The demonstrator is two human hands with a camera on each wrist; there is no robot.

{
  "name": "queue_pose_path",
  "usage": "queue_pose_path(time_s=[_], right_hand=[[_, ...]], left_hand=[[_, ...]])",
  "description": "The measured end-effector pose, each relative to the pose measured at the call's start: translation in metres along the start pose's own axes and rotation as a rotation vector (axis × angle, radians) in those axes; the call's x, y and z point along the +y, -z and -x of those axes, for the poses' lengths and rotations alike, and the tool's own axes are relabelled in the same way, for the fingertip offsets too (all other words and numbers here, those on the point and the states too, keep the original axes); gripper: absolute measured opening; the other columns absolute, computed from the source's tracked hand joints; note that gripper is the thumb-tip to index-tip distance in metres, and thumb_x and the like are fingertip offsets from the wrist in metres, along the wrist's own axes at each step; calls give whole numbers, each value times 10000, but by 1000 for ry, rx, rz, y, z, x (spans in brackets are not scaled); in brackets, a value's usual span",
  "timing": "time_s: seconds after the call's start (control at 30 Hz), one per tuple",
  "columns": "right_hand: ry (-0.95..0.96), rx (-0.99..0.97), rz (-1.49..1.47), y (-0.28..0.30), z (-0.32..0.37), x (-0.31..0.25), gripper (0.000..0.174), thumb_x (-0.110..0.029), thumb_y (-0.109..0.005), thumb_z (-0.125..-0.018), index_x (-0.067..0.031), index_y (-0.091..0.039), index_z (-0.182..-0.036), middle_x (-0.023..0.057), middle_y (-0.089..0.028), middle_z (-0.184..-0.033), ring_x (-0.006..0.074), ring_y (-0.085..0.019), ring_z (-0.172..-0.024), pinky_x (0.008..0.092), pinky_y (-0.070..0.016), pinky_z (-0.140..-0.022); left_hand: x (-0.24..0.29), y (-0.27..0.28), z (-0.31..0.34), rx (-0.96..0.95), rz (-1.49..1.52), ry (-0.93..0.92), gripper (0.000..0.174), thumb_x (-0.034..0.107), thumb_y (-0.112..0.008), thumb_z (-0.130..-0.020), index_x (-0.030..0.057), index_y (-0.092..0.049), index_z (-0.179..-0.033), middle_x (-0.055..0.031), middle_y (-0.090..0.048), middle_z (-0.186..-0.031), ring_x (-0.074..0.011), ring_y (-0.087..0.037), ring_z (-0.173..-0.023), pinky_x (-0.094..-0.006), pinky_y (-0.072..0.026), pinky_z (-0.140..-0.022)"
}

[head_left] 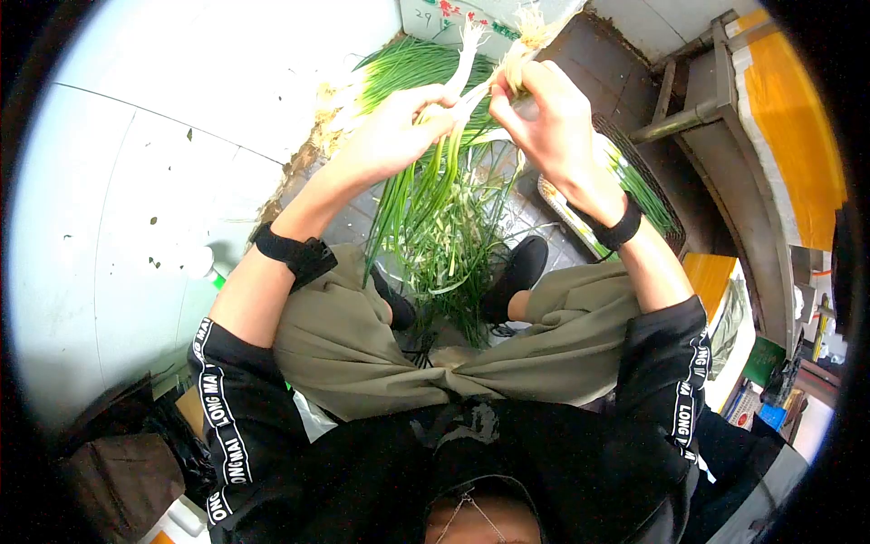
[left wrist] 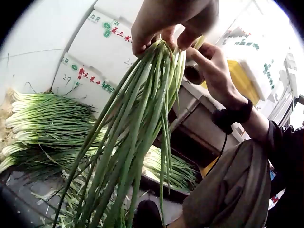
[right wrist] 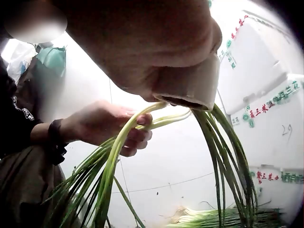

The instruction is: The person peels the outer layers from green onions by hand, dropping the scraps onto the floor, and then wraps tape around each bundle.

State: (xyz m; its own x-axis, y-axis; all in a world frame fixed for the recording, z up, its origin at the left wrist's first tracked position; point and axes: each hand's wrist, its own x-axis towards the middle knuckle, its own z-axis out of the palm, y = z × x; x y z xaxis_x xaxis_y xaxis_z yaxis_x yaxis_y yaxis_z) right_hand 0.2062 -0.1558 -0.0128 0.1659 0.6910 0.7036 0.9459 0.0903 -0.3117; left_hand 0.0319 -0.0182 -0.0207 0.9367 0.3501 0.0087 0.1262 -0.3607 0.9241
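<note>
My left hand (head_left: 408, 131) grips a bunch of scallions (left wrist: 137, 114) by the pale stems, and their green leaves hang down below it. Opposite it, my right hand (head_left: 548, 118) pinches scallion stems near the shaggy roots (head_left: 535, 34), which point up and away. In the right wrist view, pale stalks (right wrist: 166, 118) run between the two hands, while more green leaves (right wrist: 228, 161) droop under the right hand. A pale tube-like piece with a dark open end (right wrist: 190, 90) sits at the right fingers; I cannot tell what it is.
A large pile of scallions (left wrist: 47, 116) lies on the floor by the wall. Loose leaf trimmings (head_left: 453, 236) are scattered between my shoes. A basket (head_left: 652, 190) with more scallions stands at the right, below a metal-framed table (head_left: 725, 118). White printed boxes (left wrist: 90, 57) stand ahead.
</note>
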Motion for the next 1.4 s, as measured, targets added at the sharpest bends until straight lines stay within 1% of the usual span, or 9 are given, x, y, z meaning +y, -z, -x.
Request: queue_pose_path(time_s=[0.33,0.43,0.53,0.63,0.77,0.97,1.07,1.2,1.4], right_hand=[[-34,-28,37,4,-3,3,150,-136,-733,-792,-58,-622,-856,104,-619,-781,293,-623,-741,396,-518,-675],[-181,10,16,9,1,18,149,-156,-735,-802,-64,-666,-897,113,-668,-838,298,-665,-790,382,-538,-727],[-293,-134,-133,13,5,22,174,-171,-740,-876,-28,-720,-972,99,-713,-865,169,-682,-779,289,-529,-745],[-327,-210,-225,15,9,9,191,-227,-741,-858,-48,-722,-922,140,-714,-866,262,-705,-798,343,-541,-758],[-420,-367,-235,23,8,-5,222,-229,-732,-895,-24,-709,-977,112,-716,-870,174,-680,-805,310,-522,-779],[-277,-298,-261,14,12,-6,147,-187,-695,-836,-53,-684,-894,140,-659,-738,292,-655,-676,377,-518,-670],[-262,-523,-272,16,17,-1,195,-224,-692,-834,-38,-664,-888,162,-654,-734,325,-669,-699,421,-521,-667],[-284,-573,-81,16,22,-1,212,-240,-685,-844,-33,-676,-890,182,-677,-783,359,-676,-740,449,-534,-693],[-218,-740,-151,13,38,13,189,-180,-721,-836,-4,-675,-887,194,-669,-793,363,-661,-724,428,-509,-686]], left_hand=[[12,-1,2,55,-85,-57,223,263,-581,-1002,53,-646,-1038,52,-534,-727,-53,-462,-683,-240,-371,-615],[9,1,3,-11,-96,4,247,276,-598,-977,43,-639,-1050,-21,-583,-800,-120,-513,-747,-295,-439,-706],[3,6,6,13,-89,40,235,274,-592,-990,56,-657,-1051,-3,-587,-810,-97,-502,-745,-267,-424,-701],[-1,10,4,41,115,78,226,260,-580,-1006,70,-684,-1071,26,-585,-815,-62,-491,-754,-228,-407,-697],[-1,12,3,20,155,68,238,246,-573,-1015,80,-701,-1127,49,-592,-835,-42,-495,-772,-206,-398,-701],[4,9,5,32,171,84,247,257,-597,-1001,87,-707,-1141,55,-603,-847,-41,-503,-780,-208,-400,-705],[11,12,5,114,122,146,287,285,-618,-991,67,-695,-1160,47,-599,-839,-49,-512,-792,-215,-415,-732],[4,19,5,190,110,150,244,259,-648,-967,90,-713,-1130,54,-596,-831,-38,-486,-753,-225,-380,-668],[-6,20,4,217,77,87,239,269,-650,-963,83,-718,-1096,37,-595,-801,-55,-500,-740,-241,-388,-659]])
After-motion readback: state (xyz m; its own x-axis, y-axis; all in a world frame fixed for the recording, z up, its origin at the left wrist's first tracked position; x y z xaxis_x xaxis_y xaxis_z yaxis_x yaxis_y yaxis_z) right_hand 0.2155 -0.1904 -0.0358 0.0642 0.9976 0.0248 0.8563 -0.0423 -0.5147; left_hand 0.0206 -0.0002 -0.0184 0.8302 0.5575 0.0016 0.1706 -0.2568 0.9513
